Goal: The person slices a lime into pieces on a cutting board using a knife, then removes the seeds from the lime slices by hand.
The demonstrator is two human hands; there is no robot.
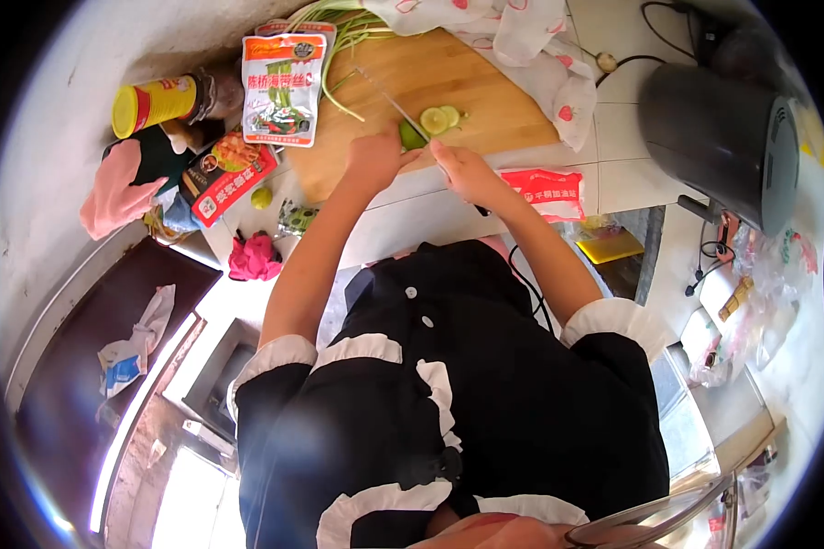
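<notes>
On the wooden cutting board (485, 82), my left hand (377, 161) is closed around the near side of a green lime (412, 136). My right hand (464, 170) grips a knife (395, 103) whose thin blade slants away to the upper left, right at the lime's cut side. Two pale round lime slices (435, 120) lie just right of the blade, partly overlapping. Whether the blade is inside the lime or beside it I cannot tell. The knife's handle is mostly hidden in my right fist.
Green stalks (343, 46) lie over the board's back left, beside a white-and-red food packet (282, 91). A yellow-lidded jar (146, 105) and a red-black packet (229, 176) sit left. A whole lime (262, 198) rests near the counter edge. A black appliance (714, 146) stands right.
</notes>
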